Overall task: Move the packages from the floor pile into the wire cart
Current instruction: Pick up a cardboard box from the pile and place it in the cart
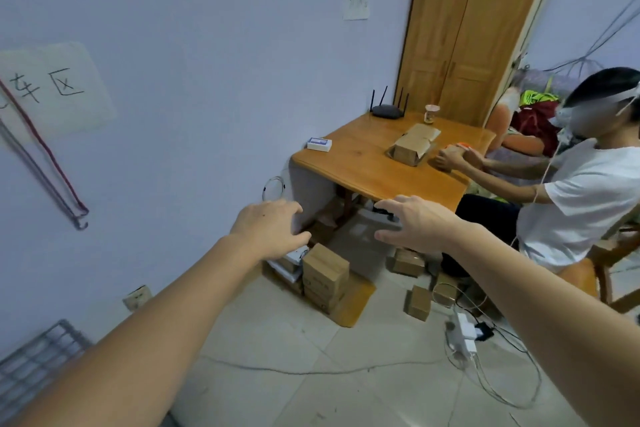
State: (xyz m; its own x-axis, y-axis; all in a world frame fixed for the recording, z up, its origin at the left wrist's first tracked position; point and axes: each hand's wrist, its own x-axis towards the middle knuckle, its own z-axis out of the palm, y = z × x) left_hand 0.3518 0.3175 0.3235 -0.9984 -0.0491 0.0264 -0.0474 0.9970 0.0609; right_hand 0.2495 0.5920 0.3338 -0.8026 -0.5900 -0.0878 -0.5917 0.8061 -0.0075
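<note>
- Left hand (270, 227): extended forward at the end of a bare forearm, palm down, fingers spread and slightly bent; it grasps nothing; it hangs above the white packages at the left of the floor pile, no contact visible.
- Right hand (414, 222): likewise extended, fingers splayed, thumb apart; it holds nothing; it sits in front of the table edge and above the floor boxes.
- Stack of brown cardboard packages (325, 276): on the tiled floor beside the wall, under the corner of the wooden table (349, 163); several boxes piled one on another, resting on a flat sheet of cardboard (353, 305); white packages (289, 262) lie just to its left, partly hidden by the left hand.
- Loose boxes: one low box (408, 262) near the table leg; one small upright box (418, 303) standing apart on the tiles.
- Wire cart (33, 360): only a grey wire grid shows at the lower left edge; well apart from the pile; contents cannot be told.
- Table top: a black router (386, 111), a small white box (319, 144), an open cardboard box (414, 146).
- Seated person in a white shirt (585, 198) at the right, hands on a package at the table.
- Floor at right: white power strip (464, 331) with trailing cables.
</note>
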